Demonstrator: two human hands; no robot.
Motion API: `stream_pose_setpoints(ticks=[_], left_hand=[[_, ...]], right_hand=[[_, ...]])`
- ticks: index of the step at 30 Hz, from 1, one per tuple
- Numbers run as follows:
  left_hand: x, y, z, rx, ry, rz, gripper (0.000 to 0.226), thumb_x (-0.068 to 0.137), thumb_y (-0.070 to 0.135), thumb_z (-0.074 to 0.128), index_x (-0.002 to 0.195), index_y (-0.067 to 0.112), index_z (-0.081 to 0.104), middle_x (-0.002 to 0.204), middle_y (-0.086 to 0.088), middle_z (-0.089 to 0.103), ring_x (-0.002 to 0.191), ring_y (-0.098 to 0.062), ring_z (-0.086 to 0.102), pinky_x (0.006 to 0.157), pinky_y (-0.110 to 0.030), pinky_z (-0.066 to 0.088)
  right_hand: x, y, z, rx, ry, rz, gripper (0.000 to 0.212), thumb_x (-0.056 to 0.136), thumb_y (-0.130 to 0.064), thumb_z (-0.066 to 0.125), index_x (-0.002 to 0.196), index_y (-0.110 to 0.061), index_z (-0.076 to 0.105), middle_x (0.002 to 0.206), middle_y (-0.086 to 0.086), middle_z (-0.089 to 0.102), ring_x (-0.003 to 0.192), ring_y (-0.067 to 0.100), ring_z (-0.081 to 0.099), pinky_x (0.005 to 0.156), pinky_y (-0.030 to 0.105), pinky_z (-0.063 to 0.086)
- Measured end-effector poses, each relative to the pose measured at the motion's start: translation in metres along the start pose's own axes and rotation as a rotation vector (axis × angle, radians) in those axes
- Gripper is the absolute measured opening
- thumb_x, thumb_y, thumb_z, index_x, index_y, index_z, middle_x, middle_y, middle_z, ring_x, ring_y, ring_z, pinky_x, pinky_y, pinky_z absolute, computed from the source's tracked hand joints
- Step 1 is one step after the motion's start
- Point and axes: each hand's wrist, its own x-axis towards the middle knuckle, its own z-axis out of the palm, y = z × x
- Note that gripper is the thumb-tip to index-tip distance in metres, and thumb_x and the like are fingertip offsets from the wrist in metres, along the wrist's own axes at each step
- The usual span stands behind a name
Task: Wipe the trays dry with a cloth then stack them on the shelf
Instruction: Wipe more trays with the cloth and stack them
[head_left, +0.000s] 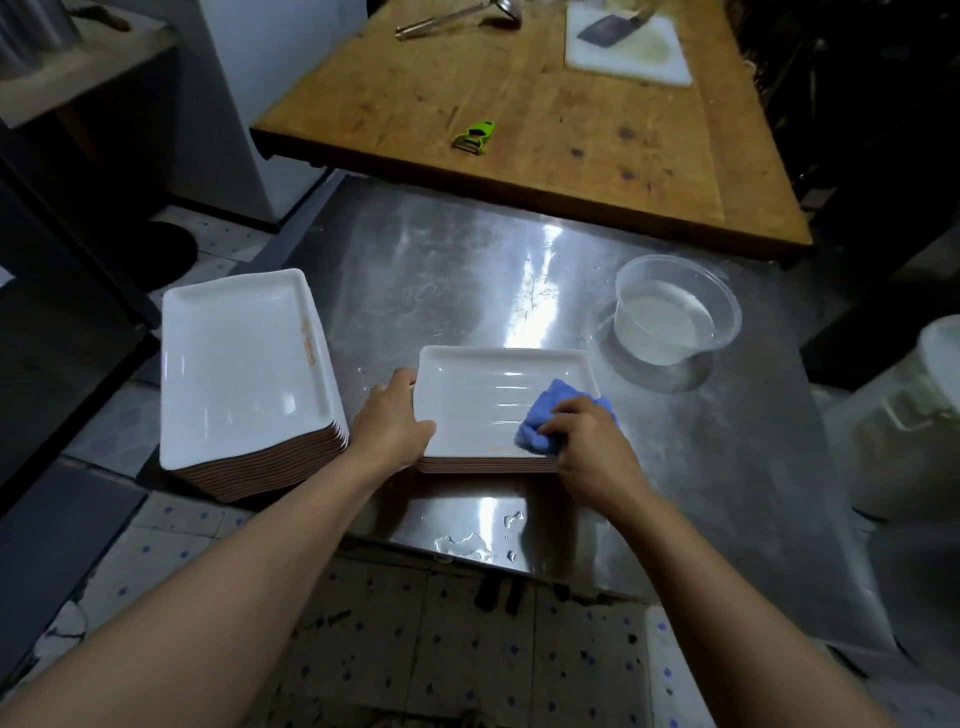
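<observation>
A white rectangular tray (478, 395) lies on top of a short stack of trays near the front of the steel table (441, 270). My left hand (392, 423) grips the tray's left rim, thumb over the edge. At the tray's near right corner my right hand (589, 447) holds a bunched blue cloth (550, 415) against the tray. A taller stack of white trays (241, 364) with brown undersides stands at the table's left edge.
A clear plastic tub (675, 317) with water sits to the right on the steel table. Water puddles (467, 545) lie at the front edge. A wooden table (545, 104) behind holds a green peeler (475, 136), a cutting board (626, 44) and utensils. A white bucket (914, 415) stands far right.
</observation>
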Motion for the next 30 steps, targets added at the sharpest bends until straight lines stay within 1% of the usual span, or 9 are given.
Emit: stream_pose_setpoints(ticks=[4, 8, 13, 16, 20, 23, 26, 28, 30], left_hand=[[0.001, 0.0, 0.0, 0.023, -0.01, 0.013, 0.052, 0.079, 0.017, 0.06, 0.127, 0.018, 0.039, 0.11, -0.012, 0.056, 0.102, -0.03, 0.053, 0.085, -0.037, 0.046], [0.002, 0.001, 0.002, 0.04, -0.015, 0.018, 0.051, 0.08, 0.016, 0.059, 0.126, 0.017, 0.038, 0.11, -0.013, 0.057, 0.103, -0.031, 0.053, 0.085, -0.037, 0.045], [0.002, 0.002, 0.002, 0.069, -0.015, 0.006, 0.051, 0.081, 0.018, 0.059, 0.126, 0.015, 0.036, 0.12, -0.016, 0.054, 0.109, -0.034, 0.053, 0.088, -0.037, 0.044], [0.002, 0.002, 0.003, 0.058, -0.006, 0.001, 0.045, 0.083, 0.02, 0.058, 0.122, 0.015, 0.037, 0.12, -0.016, 0.055, 0.107, -0.035, 0.054, 0.087, -0.039, 0.045], [0.001, 0.004, 0.004, 0.069, 0.009, -0.027, 0.046, 0.08, 0.012, 0.055, 0.122, 0.016, 0.037, 0.121, -0.014, 0.055, 0.11, -0.034, 0.052, 0.086, -0.037, 0.043], [0.001, 0.005, 0.005, 0.064, 0.012, -0.05, 0.045, 0.079, 0.01, 0.055, 0.12, 0.016, 0.037, 0.118, -0.014, 0.057, 0.107, -0.033, 0.054, 0.083, -0.035, 0.043], [0.001, 0.006, 0.005, 0.057, 0.019, -0.062, 0.046, 0.079, 0.009, 0.055, 0.12, 0.016, 0.036, 0.118, -0.013, 0.058, 0.107, -0.033, 0.055, 0.084, -0.036, 0.045], [0.0, 0.007, 0.006, 0.051, 0.031, -0.065, 0.046, 0.079, 0.009, 0.054, 0.121, 0.016, 0.036, 0.119, -0.012, 0.058, 0.108, -0.033, 0.054, 0.083, -0.036, 0.044], [-0.002, 0.007, 0.007, 0.045, 0.035, -0.067, 0.046, 0.08, 0.008, 0.054, 0.121, 0.016, 0.036, 0.119, -0.011, 0.058, 0.108, -0.033, 0.054, 0.08, -0.035, 0.041]], right_hand=[[0.026, -0.002, 0.003, -0.096, 0.039, -0.005, 0.036, 0.077, -0.004, 0.052, 0.112, -0.011, 0.06, 0.122, 0.008, 0.048, 0.111, 0.029, 0.044, 0.09, 0.032, 0.036], [0.05, -0.017, 0.012, -0.048, 0.056, -0.033, 0.047, 0.082, -0.011, 0.056, 0.128, -0.02, 0.054, 0.138, 0.007, 0.04, 0.122, 0.03, 0.038, 0.1, 0.033, 0.026], [0.051, -0.049, 0.031, -0.096, -0.032, -0.251, 0.042, 0.092, -0.024, 0.049, 0.133, -0.03, 0.052, 0.146, -0.002, 0.038, 0.124, 0.029, 0.036, 0.096, 0.039, 0.032], [0.042, -0.047, 0.028, -0.044, -0.118, -0.323, 0.039, 0.09, -0.017, 0.049, 0.126, -0.028, 0.06, 0.142, -0.001, 0.043, 0.123, 0.027, 0.039, 0.102, 0.039, 0.03], [0.014, -0.027, 0.015, 0.063, -0.103, -0.227, 0.036, 0.083, -0.003, 0.049, 0.112, -0.016, 0.066, 0.128, 0.003, 0.052, 0.115, 0.027, 0.045, 0.099, 0.038, 0.033], [-0.003, -0.013, 0.006, -0.01, -0.077, -0.139, 0.029, 0.084, -0.007, 0.048, 0.108, -0.014, 0.062, 0.121, 0.002, 0.054, 0.105, 0.027, 0.046, 0.088, 0.036, 0.037], [-0.015, -0.004, -0.005, -0.135, -0.034, -0.087, 0.031, 0.079, -0.007, 0.05, 0.107, -0.017, 0.06, 0.116, 0.004, 0.055, 0.1, 0.027, 0.047, 0.073, 0.028, 0.023], [-0.023, -0.001, -0.012, -0.245, -0.012, -0.085, 0.031, 0.075, -0.007, 0.052, 0.103, -0.018, 0.059, 0.113, 0.005, 0.056, 0.099, 0.027, 0.048, 0.072, 0.028, 0.02], [-0.03, 0.001, -0.018, -0.315, -0.013, -0.067, 0.03, 0.075, -0.007, 0.052, 0.102, -0.019, 0.057, 0.113, 0.004, 0.055, 0.1, 0.027, 0.047, 0.074, 0.03, 0.025]])
